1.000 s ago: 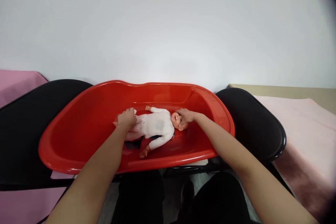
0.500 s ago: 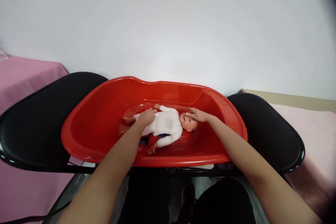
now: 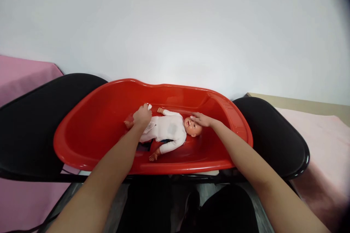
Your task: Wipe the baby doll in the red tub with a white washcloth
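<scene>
Our left hand point(image 3: 142, 115) curls its fingers around a small white piece point(image 3: 150, 107); our right hand point(image 3: 202, 119), fingers extended, touches the head point(image 3: 192, 128) of the white-clothed plastic doll point(image 3: 171, 126) lying in the red plastic tub point(image 3: 84, 131).

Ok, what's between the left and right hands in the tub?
In the head view, the baby doll's white-clad torso and its far arm lie between the left hand and the right hand.

pale wall point(image 3: 175, 25) behind | pink cloth point(image 3: 27, 72) left | light-pink cloth point(image 3: 317, 138) right | beige ledge point(image 3: 300, 106)
</scene>
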Motion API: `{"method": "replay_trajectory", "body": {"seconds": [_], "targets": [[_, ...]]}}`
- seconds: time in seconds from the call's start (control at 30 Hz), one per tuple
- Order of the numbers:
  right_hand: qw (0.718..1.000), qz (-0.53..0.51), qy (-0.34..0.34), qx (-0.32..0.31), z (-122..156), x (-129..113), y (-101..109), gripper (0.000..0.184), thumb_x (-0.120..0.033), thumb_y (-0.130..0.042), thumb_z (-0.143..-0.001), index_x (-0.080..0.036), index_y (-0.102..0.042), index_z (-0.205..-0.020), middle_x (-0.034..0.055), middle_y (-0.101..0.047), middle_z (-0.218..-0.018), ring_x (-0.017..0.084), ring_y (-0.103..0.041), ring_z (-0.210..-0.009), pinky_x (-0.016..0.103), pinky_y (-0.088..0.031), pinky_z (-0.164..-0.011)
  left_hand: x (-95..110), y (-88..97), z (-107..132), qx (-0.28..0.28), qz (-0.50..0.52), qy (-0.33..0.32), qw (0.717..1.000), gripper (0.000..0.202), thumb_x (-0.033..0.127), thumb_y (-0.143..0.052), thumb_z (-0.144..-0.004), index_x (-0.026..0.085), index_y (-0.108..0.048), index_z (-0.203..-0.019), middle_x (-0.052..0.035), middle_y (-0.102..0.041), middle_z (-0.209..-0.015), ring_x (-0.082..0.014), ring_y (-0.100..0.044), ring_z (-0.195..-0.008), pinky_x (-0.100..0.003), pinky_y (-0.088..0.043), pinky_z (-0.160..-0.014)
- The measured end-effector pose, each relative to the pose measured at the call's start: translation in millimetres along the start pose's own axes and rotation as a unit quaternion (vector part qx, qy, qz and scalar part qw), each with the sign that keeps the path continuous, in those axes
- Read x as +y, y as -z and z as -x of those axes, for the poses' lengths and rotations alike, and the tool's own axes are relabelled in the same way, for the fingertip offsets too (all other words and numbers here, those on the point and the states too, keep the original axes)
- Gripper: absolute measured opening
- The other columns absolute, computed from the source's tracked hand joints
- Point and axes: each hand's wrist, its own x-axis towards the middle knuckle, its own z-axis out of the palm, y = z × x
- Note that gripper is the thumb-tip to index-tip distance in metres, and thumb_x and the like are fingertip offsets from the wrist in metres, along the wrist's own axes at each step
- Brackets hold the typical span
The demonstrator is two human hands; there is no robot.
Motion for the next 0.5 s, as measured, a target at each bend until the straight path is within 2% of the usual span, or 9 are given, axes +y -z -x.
{"method": "replay_trajectory", "body": {"seconds": [0.07,0.13,0.2,0.27,0.37,0.43,0.5], "targets": [[1.000,0.008,-0.016,-0.002,-2,0,-1,0.091,-0.087,-0.046,-0.098,-0.019,-0.059,-0.157,0.0200,-0.053,-0.165,0.043,-0.054,-0.149,0.056,-0.045,-0.125,18,-3.7,4,0.025,0.071,-0.090,0.993,0.042,0.036,-0.040,-0.111,0.020,-0.062,-0.143,-0.0157,-0.069,-0.144,-0.0328,-0.066,-0.132,-0.046,-0.052,-0.112],[0.999,0.020,-0.029,0.002,-3,1,-2,0.095,-0.087,-0.047,-0.097,-0.018,-0.053,-0.162,0.0218,-0.048,-0.168,0.043,-0.050,-0.153,0.058,-0.041,-0.128,32,-12.8,10,0.018,0.133,-0.207,0.969,0.046,0.035,-0.039,-0.112,0.019,-0.061,-0.149,-0.0108,-0.064,-0.155,-0.0268,-0.058,-0.145,-0.039,-0.043,-0.124],[0.999,0.032,-0.022,0.010,-4,2,-3,0.096,-0.086,-0.048,-0.097,-0.017,-0.050,-0.163,0.0225,-0.047,-0.168,0.043,-0.047,-0.155,0.058,-0.038,-0.130,41,-24.8,17,-0.031,0.149,-0.312,0.938,0.049,0.035,-0.039,-0.113,0.021,-0.058,-0.156,-0.0059,-0.061,-0.160,-0.0213,-0.053,-0.151,-0.034,-0.036,-0.129],[0.999,0.038,-0.014,0.014,-4,2,-4,0.096,-0.086,-0.049,-0.097,-0.016,-0.050,-0.163,0.0229,-0.047,-0.169,0.043,-0.045,-0.157,0.058,-0.036,-0.131,41,-36.2,22,-0.094,0.118,-0.374,0.915,0.052,0.035,-0.043,-0.112,0.024,-0.055,-0.161,-0.0037,-0.058,-0.164,-0.0195,-0.051,-0.153,-0.033,-0.033,-0.131],[0.999,0.035,-0.020,0.016,-3,1,-4,0.099,-0.088,-0.049,-0.096,-0.016,-0.051,-0.163,0.0237,-0.044,-0.171,0.045,-0.043,-0.158,0.060,-0.037,-0.130,27,-45.5,21,-0.156,0.047,-0.370,0.915,0.057,0.033,-0.057,-0.107,0.025,-0.053,-0.163,-0.0067,-0.050,-0.171,-0.0248,-0.046,-0.157,-0.039,-0.034,-0.130],[0.999,0.034,-0.015,0.014,-3,1,-3,0.099,-0.090,-0.049,-0.095,-0.017,-0.053,-0.162,0.0228,-0.045,-0.170,0.045,-0.044,-0.158,0.060,-0.037,-0.130,12,-45.0,14,-0.178,0.014,-0.319,0.931,0.056,0.033,-0.060,-0.107,0.024,-0.054,-0.162,-0.0097,-0.048,-0.172,-0.0295,-0.046,-0.157,-0.043,-0.037,-0.126],[0.999,0.036,-0.005,0.008,-2,1,-3,0.096,-0.091,-0.048,-0.094,-0.020,-0.058,-0.158,0.0208,-0.050,-0.167,0.043,-0.047,-0.155,0.058,-0.039,-0.129,-2,-40.9,5,-0.189,-0.008,-0.255,0.948,0.053,0.035,-0.057,-0.109,0.022,-0.055,-0.160,-0.0130,-0.050,-0.170,-0.0321,-0.052,-0.151,-0.045,-0.041,-0.121]]}}
